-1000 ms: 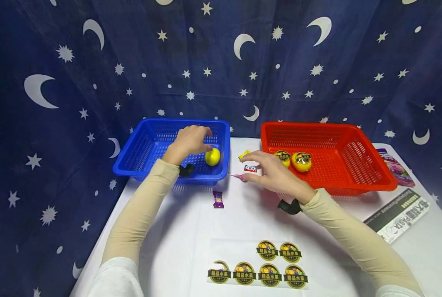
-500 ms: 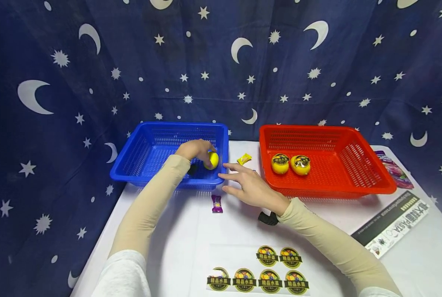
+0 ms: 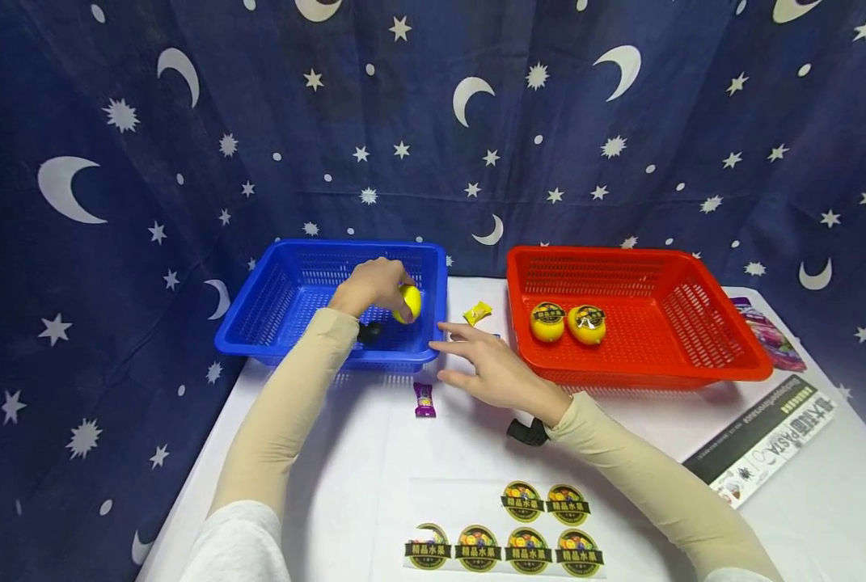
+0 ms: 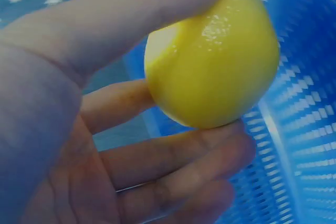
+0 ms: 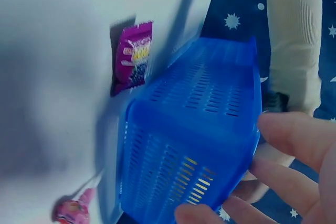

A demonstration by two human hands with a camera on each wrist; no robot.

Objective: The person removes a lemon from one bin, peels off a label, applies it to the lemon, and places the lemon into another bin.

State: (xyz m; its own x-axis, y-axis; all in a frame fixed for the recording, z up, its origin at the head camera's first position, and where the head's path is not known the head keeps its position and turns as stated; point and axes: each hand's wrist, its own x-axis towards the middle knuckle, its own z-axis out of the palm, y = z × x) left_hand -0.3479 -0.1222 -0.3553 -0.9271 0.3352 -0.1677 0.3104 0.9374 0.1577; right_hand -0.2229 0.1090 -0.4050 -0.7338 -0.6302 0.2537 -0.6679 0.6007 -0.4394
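In the head view my left hand (image 3: 374, 287) is over the blue basket (image 3: 331, 353) and grips a yellow lemon (image 3: 413, 303). The left wrist view has this lemon (image 4: 226, 61) between the thumb on one side and the fingers (image 4: 178, 156) on the other. No sticker shows on its visible side. My right hand (image 3: 494, 370) lies at the basket's near right corner, fingers spread and fairly straight, fingertips at the rim. From the right wrist, the basket's slotted outer wall (image 5: 168, 145) shows, with fingers (image 5: 294, 135) along its edge.
A red basket (image 3: 644, 374) holds two lemons (image 3: 587, 325) with round stickers. A sticker sheet (image 3: 476, 488) lies in front. Between the baskets is a yellow candy (image 3: 478, 313); a purple candy (image 3: 424, 400) and a pink lollipop (image 5: 74, 212) lie nearby. A pasta box (image 3: 760, 440) is at right.
My left hand has reached down into the blue basket, taken hold of the lemon and lifted it slightly. My right hand has moved left from between the baskets to the blue basket's rim.
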